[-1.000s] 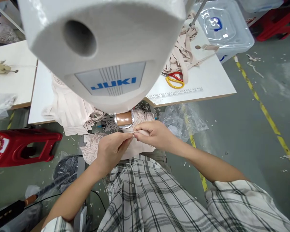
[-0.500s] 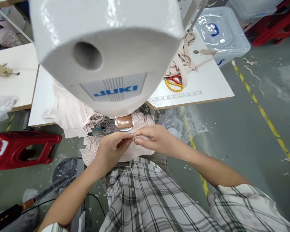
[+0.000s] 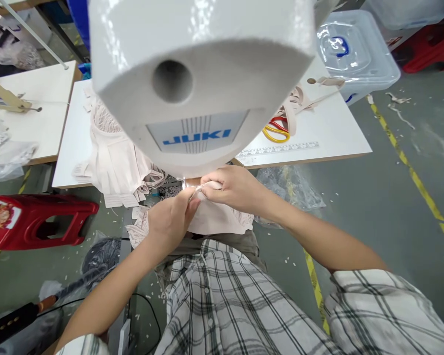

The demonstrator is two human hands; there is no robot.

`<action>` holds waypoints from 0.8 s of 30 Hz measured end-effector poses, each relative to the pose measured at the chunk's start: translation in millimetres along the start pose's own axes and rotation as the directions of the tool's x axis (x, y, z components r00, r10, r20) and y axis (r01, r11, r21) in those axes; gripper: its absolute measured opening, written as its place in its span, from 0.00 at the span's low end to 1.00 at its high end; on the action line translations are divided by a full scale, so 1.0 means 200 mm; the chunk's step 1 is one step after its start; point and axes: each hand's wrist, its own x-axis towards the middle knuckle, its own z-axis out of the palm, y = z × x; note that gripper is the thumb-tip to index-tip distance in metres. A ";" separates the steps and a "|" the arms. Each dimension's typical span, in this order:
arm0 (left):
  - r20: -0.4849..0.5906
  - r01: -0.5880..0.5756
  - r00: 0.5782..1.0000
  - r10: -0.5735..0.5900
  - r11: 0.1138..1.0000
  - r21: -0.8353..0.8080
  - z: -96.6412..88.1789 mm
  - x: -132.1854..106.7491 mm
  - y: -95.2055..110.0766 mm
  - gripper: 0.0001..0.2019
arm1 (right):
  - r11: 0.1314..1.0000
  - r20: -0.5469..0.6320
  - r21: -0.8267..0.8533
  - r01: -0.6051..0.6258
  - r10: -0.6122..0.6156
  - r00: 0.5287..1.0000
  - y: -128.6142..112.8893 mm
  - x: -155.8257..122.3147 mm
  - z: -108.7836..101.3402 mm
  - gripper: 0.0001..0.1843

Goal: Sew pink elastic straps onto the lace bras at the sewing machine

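Note:
A pale pink lace-trimmed garment (image 3: 220, 219) hangs over my lap below a white JUKI sewing machine (image 3: 203, 98). My left hand (image 3: 172, 217) pinches its upper edge between thumb and fingers. Close beside it, my right hand (image 3: 235, 187) grips a folded piece of the same pale fabric. The fingertips nearly meet just under the machine head, in front of a brown, metal-rimmed part that is mostly covered. The machine's needle area is hidden from me.
A pile of pale garments (image 3: 118, 165) lies on the table to the left. Yellow-and-red scissors (image 3: 277, 133) and a ruler (image 3: 281, 149) are on the right. A red stool (image 3: 40, 219) stands at left, and a lidded clear box (image 3: 357, 52) at back right.
Both hands have risen toward the machine head with the fabric, and the brown part is now largely covered. The camera view has shifted a little left.

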 end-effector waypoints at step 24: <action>0.230 -0.496 0.858 0.459 0.857 0.137 -0.04 0.09 -0.24 0.27 | 0.972 -0.434 -0.208 0.109 -0.191 0.880 0.13 -0.15 0.27 0.12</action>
